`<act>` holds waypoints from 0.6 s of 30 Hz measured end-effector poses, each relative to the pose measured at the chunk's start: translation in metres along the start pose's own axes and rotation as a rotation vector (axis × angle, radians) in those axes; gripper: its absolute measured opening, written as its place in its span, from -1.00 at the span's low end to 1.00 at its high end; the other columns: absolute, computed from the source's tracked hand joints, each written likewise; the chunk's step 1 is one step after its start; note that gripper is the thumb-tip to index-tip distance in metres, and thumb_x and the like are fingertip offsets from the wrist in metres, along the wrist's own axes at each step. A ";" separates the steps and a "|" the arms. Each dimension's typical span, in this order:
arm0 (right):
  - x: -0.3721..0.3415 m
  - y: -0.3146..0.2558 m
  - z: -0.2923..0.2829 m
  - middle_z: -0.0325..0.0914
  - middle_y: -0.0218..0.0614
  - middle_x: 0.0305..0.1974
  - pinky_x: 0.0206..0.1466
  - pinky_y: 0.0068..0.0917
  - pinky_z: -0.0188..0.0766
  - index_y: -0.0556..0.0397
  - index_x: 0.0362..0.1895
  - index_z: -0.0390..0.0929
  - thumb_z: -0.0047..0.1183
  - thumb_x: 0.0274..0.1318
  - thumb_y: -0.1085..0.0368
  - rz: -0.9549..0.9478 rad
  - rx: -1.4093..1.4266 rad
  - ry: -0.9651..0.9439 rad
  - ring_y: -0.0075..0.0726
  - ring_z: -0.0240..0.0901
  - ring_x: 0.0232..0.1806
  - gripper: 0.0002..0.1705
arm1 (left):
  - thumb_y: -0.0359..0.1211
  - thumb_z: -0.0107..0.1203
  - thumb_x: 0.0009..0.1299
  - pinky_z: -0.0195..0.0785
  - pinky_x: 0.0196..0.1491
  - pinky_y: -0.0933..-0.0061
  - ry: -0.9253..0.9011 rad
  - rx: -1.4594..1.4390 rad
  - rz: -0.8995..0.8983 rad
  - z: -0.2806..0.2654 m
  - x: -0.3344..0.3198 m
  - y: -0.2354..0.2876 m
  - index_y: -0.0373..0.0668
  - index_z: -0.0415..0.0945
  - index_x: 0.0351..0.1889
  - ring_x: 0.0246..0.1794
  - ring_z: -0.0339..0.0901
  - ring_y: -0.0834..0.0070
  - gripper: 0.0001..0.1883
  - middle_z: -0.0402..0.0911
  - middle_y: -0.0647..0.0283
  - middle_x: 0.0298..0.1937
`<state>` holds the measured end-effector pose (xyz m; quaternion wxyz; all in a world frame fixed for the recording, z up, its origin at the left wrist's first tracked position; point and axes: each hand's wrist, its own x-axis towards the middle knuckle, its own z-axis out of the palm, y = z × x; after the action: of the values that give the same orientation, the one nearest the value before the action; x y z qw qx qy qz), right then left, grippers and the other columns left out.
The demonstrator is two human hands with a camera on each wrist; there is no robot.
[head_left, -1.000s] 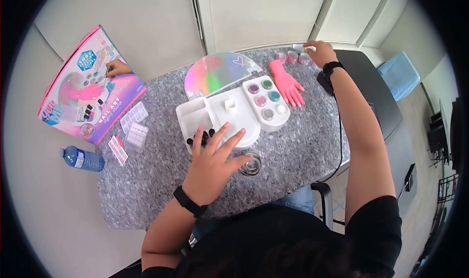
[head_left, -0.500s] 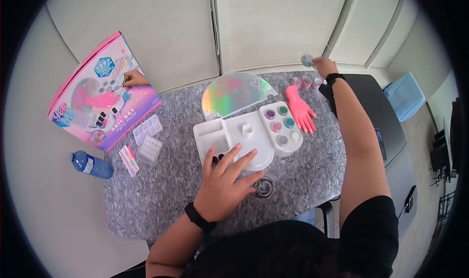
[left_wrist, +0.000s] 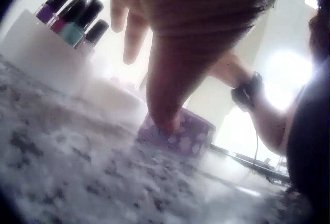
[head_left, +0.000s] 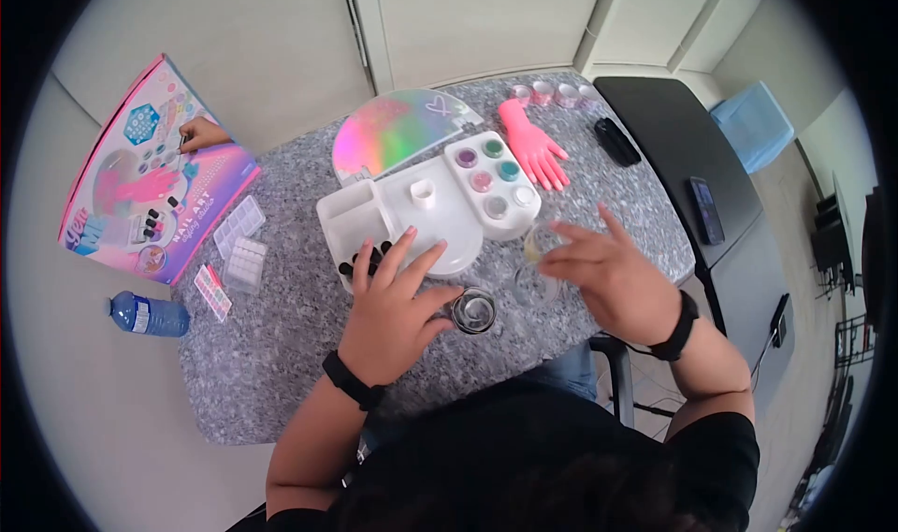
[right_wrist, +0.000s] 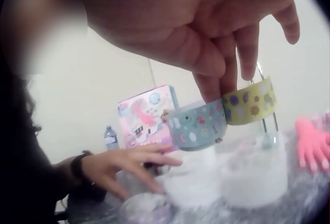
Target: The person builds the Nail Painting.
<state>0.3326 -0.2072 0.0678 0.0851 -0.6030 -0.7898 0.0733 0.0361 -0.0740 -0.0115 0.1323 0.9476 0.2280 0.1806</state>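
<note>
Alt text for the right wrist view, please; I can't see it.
The right hand holds two patterned rolls, one blue, one yellow, above a speckled table. The left hand is by a third roll at the bottom. Behind are a box and bottle; a pink model hand lies at right.

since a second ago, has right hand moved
Yes: in the head view, the right hand has come toward the person, now nearer than the pink model hand.

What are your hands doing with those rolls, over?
Right hand holding blue roll and yellow roll. Left hand at purple roll. White tray close by.
</note>
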 end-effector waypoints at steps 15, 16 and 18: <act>-0.027 -0.019 0.090 0.61 -0.31 0.07 0.01 -0.11 0.60 -0.04 0.06 0.64 0.31 0.13 0.35 -0.017 -0.005 0.113 -0.08 0.63 0.02 -0.63 | -0.12 0.53 0.22 -0.17 0.69 -0.32 0.061 -0.021 0.132 -0.007 0.003 0.010 0.18 0.82 0.02 0.69 0.23 0.16 -0.62 0.57 0.37 0.50; -0.026 -0.025 0.084 0.57 -0.31 -0.03 -0.03 -0.15 0.62 -0.04 0.00 0.61 0.22 0.17 0.36 -0.001 -0.018 0.110 -0.10 0.65 -0.02 -0.72 | -0.12 0.52 0.23 -0.13 0.69 -0.27 0.051 -0.045 0.158 -0.007 0.003 0.011 0.18 0.81 0.05 0.68 0.25 0.18 -0.61 0.58 0.37 0.50; -0.025 -0.036 0.073 0.52 -0.31 -0.12 -0.08 -0.20 0.63 -0.04 -0.06 0.57 0.13 0.22 0.36 0.011 -0.031 0.101 -0.12 0.66 -0.07 -0.80 | -0.15 0.50 0.24 0.08 0.65 -0.12 0.063 -0.073 0.212 -0.007 0.002 0.013 0.17 0.79 0.09 0.60 0.38 0.23 -0.59 0.59 0.34 0.49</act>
<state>0.2890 -0.2417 0.0036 0.1152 -0.6117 -0.7820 0.0310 0.0396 -0.0833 -0.0001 0.1398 0.9548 0.1240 0.2313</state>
